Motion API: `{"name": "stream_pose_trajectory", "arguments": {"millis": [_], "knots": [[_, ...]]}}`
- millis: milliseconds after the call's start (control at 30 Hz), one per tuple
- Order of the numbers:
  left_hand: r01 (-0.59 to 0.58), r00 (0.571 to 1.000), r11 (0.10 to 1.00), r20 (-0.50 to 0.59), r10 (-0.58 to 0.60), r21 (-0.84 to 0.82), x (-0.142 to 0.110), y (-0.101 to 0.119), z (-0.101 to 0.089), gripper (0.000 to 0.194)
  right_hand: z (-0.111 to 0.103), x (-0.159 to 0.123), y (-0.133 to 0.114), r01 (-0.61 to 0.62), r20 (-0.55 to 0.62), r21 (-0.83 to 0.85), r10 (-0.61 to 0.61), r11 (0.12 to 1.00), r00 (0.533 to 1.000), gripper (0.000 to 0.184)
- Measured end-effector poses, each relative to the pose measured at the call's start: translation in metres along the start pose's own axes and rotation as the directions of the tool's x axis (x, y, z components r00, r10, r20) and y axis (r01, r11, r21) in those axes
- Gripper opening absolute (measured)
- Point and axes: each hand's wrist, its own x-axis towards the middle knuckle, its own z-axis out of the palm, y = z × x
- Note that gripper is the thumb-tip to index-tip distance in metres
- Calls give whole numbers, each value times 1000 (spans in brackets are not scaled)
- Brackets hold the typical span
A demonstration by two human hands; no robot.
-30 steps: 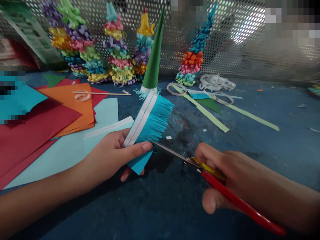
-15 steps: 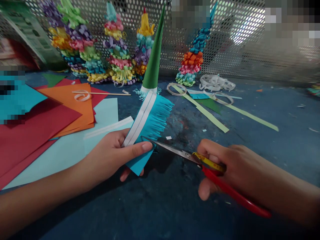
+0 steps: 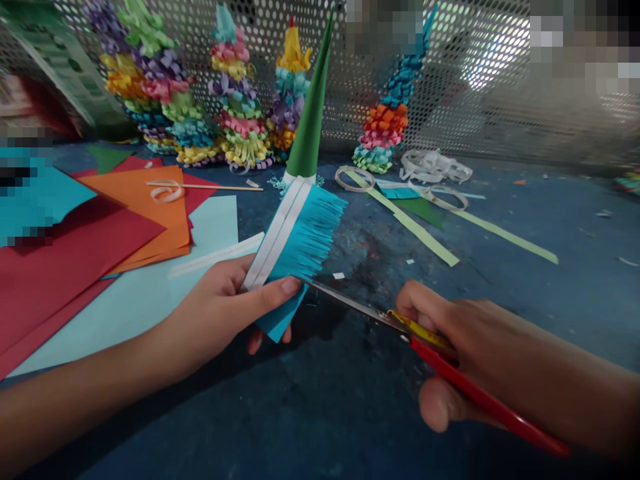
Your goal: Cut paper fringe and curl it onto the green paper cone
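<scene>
Left hand [image 3: 225,300]: I am pinching the blue paper strip [image 3: 310,227] firmly, my thumb lying across its upper face and fingertips showing from beneath its near end.
Right hand [image 3: 470,330]: I am grasping the scissors [image 3: 400,324], fingers curling at the yellow-lined loop, thumb sitting on the near side by the red handle.
Blue strip's place: it is slanting above the table [image 3: 350,413] in mid-scene, running from my left hand toward the green cone [image 3: 306,133], its far end overlapping the cone's foot in my view; I cannot tell whether they are touching.
White band [image 3: 291,230]: two white stripes, a thin dark line parting them, are running along the strip's left edge.
Fringe [image 3: 325,220]: narrow cuts are fanning out to the right, from the far end down to my thumb; the near end is showing as one uncut piece.
Blade: it is pointing left and meeting the strip just beside my thumb tip.
Since half a second ago: the scissor handles are standing wider apart, my right thumb is sitting nearer and lower, and the strip's near corner is lying slightly farther off.
Hidden or unclear: the strip is covering most of my left fingers, the blade tips are vanishing by my thumb, and coarse blocks are masking the far right corner.
</scene>
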Motion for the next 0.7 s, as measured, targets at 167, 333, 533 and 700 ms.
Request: {"name": "stream_pose_trajectory", "arguments": {"millis": [167, 333, 533, 700], "knots": [[7, 1000, 1000, 9, -8, 28, 0, 3, 1, 27, 1, 3, -6, -50, -5, 27, 50, 998, 999, 53], [8, 1000, 1000, 15, -8, -4, -1, 3, 2, 25, 2, 3, -10, -58, -49, -3, 57, 998, 997, 47], [-12, 999, 1000, 37, 12, -14, -2, 2, 0, 25, 1, 2, -16, -71, -20, 74, 73, 995, 997, 43], [23, 998, 1000, 58, -22, -18, -1, 1, -1, 29, 0, 3, -15, -54, -22, 62, 56, 997, 998, 43]]}}
